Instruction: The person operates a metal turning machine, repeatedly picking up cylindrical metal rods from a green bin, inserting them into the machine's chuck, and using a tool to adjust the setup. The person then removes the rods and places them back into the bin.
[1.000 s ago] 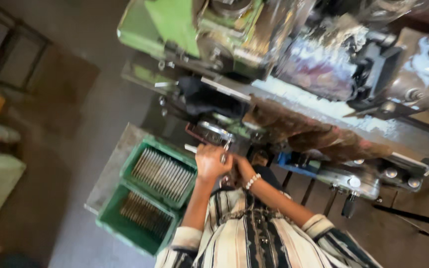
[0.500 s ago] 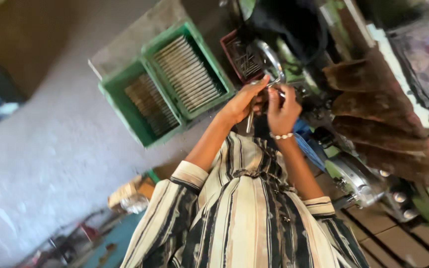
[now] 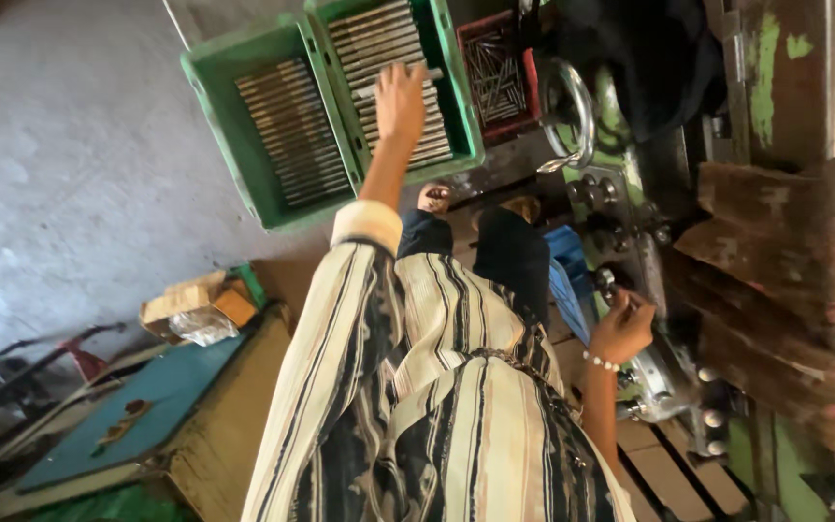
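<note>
Over the green crate point(image 3: 456, 87) of metal rods point(image 3: 379, 58) on the floor, I see my left hand point(image 3: 400, 97) stretched out, fingers loosely spread, resting on the rods. My right hand point(image 3: 622, 327), well apart, closes around a dark knob point(image 3: 607, 280) on the green machine point(image 3: 775, 58).

The left hand point(image 3: 400, 97) covers part of the rods in the green crate point(image 3: 466, 116), so whether its fingers grip one cannot be told. Beside the machine point(image 3: 775, 145), the right hand point(image 3: 620, 329) hides what it touches. The picture's top edge cuts off the crate's far end.
</note>
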